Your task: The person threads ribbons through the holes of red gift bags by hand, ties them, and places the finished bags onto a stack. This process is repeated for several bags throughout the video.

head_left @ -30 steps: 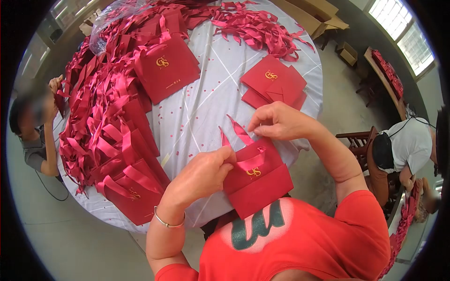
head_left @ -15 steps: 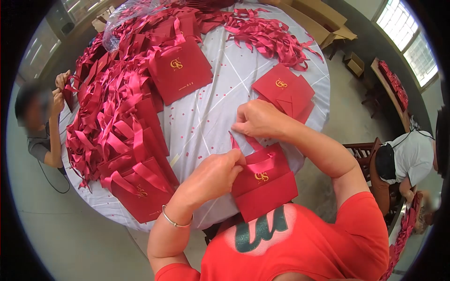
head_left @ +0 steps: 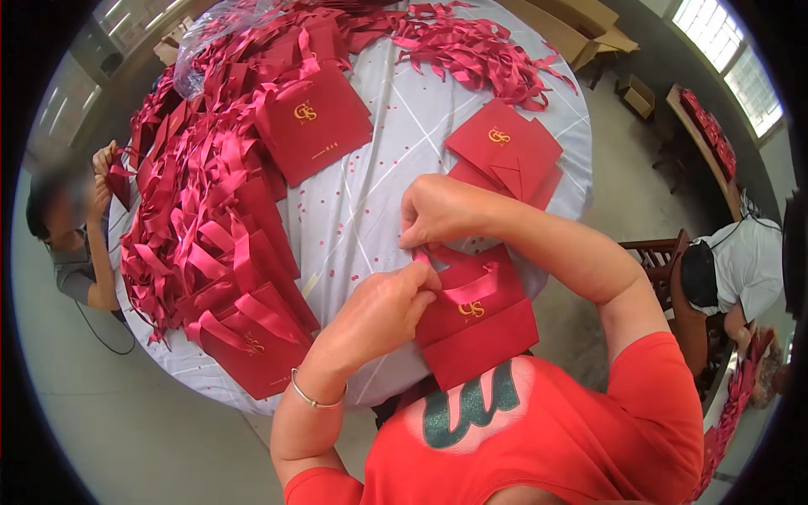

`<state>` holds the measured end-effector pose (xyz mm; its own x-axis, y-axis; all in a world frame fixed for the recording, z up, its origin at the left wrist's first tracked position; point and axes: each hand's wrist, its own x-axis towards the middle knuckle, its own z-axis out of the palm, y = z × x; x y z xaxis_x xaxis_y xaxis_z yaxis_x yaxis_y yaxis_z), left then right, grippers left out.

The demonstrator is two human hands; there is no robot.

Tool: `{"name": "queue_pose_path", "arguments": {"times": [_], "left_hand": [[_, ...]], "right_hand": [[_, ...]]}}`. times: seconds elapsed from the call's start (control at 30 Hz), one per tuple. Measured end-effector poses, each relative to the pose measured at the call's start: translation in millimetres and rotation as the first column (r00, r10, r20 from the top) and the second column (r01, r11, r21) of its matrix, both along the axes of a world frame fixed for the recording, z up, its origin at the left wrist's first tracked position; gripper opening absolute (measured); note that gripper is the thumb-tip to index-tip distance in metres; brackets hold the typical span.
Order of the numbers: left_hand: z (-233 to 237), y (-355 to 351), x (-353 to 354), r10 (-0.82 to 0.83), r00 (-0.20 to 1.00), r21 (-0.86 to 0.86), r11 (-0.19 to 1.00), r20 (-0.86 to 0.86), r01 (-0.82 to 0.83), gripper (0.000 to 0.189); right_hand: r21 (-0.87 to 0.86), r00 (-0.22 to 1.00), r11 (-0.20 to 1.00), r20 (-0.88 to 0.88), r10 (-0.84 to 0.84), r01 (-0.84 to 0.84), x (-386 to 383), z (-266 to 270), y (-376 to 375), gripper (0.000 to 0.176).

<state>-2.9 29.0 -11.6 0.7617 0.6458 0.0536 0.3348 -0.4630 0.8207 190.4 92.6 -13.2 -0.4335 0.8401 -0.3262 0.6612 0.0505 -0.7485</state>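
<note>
A red paper gift bag [head_left: 481, 347] with a gold logo lies at the table's near edge, close against my shirt. Its satin ribbon handle [head_left: 473, 291] loops across the front. My left hand [head_left: 389, 296], a bangle on its wrist, is closed in a pinch on the ribbon at the bag's left side. Just above it my right hand [head_left: 439, 210] has thumb and finger pressed together at the ribbon's end, mostly hidden by the fingers. Beyond my right forearm are several flat red bags [head_left: 498, 139] without visible ribbons.
Ribboned red bags [head_left: 244, 202] cover the left of the round, white-clothed table [head_left: 379, 194]. Loose ribbons [head_left: 480, 55] lie at the far side. Another person [head_left: 71, 227] handles a bag at left; a person in white [head_left: 741, 265] is at right. Cardboard boxes [head_left: 581, 29] stand behind.
My right hand has come left and down, closer to my left hand at the ribbon. The left hand stays nearly in place, and the view has shifted slightly.
</note>
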Motion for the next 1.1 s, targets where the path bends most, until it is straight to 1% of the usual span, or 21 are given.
{"name": "queue_pose_path", "arguments": {"times": [0.03,0.1,0.2,0.33,0.4,0.43,0.5,0.53,0.6,0.63,0.7,0.73,0.8,0.83,0.9,0.93,0.97,1.0,1.03,1.1], "left_hand": [[1,-1,0,0.011,1.0,0.001,1.0,0.006,-0.011,0.005],[3,-2,1,0.016,1.0,0.005,1.0,0.011,-0.016,0.005],[5,-3,1,0.014,1.0,0.013,1.0,0.002,-0.014,0.006],[5,-5,0,0.001,1.0,0.011,1.0,0.005,-0.001,0.006],[4,-5,1,-0.007,1.0,0.02,1.0,-0.001,0.007,0.006],[4,-5,1,-0.005,1.0,0.023,1.0,-0.015,0.005,0.006],[5,-5,2,-0.011,0.999,0.028,1.0,-0.03,0.012,0.006],[5,-6,1,-0.008,0.999,0.023,1.0,-0.033,0.009,0.006],[6,-6,1,-0.007,0.999,0.02,1.0,-0.037,0.008,0.006],[5,-6,0,-0.007,0.999,0.026,1.0,-0.039,0.008,0.006],[5,-6,0,-0.008,0.999,0.033,0.999,-0.04,0.01,0.006],[6,-6,-1,-0.018,0.999,0.035,0.999,-0.034,0.019,0.008],[7,-7,-1,-0.023,0.999,0.041,0.999,-0.023,0.024,0.009],[7,-7,-2,-0.032,0.999,0.041,0.999,-0.025,0.033,0.011],[10,-8,-1,-0.037,0.999,0.039,0.999,-0.024,0.038,0.012],[13,-10,0,-0.014,0.998,-0.016,1.0,-0.06,0.013,0.018],[15,-11,0,0.005,0.995,-0.071,0.997,-0.098,-0.012,0.024],[14,-11,0,0.006,0.995,-0.072,0.997,-0.099,-0.013,0.024],[14,-10,0,-0.006,0.993,-0.067,0.998,-0.115,-0.002,0.025],[12,-9,0,-0.015,0.991,-0.063,0.998,-0.134,0.006,0.025]], "right_hand": [[0.001,1.0,1.0,-0.003,-0.008,0.008,-1,0,2,0.017],[-0.002,0.996,1.0,0.08,0.031,-0.031,-2,1,5,0.015],[0.019,0.996,1.0,0.094,0.009,-0.011,-3,1,5,0.015],[0.029,0.995,0.999,0.083,-0.048,0.046,-3,0,-1,0.015],[0.113,0.998,0.994,0.058,-0.014,0.007,-6,1,-5,0.015],[0.115,0.998,0.993,0.056,-0.02,0.014,-7,3,-6,0.015],[0.237,0.977,0.967,0.208,0.044,-0.094,-12,6,-8,0.015],[0.24,0.978,0.967,0.206,0.036,-0.087,-14,2,-7,0.015],[0.327,0.952,0.929,0.297,0.073,-0.173,-19,-6,-6,0.016],[0.329,0.953,0.929,0.296,0.069,-0.17,-21,-4,-5,0.016],[0.205,0.938,0.964,0.334,0.096,-0.172,-22,3,-6,0.015],[0.208,0.937,0.963,0.336,0.094,-0.171,-20,7,-6,0.015],[-0.035,0.996,0.999,0.09,-0.003,0.006,-11,13,-7,0.014],[-0.032,0.995,0.999,0.095,0.001,0.003,-6,11,-8,0.014],[-0.098,0.991,0.992,-0.098,-0.088,0.078,4,5,-12,0.013],[-0.1,0.992,0.992,-0.096,-0.086,0.077,7,4,-14,0.013],[-0.148,0.979,0.983,-0.157,-0.131,0.108,9,4,-16,0.013],[-0.198,0.96,0.971,-0.215,-0.178,0.136,11,4,-17,0.015],[-0.2,0.96,0.97,-0.216,-0.178,0.134,11,2,-18,0.015],[-0.194,0.912,0.957,-0.311,-0.268,0.215,12,-6,-17,0.016]]}}
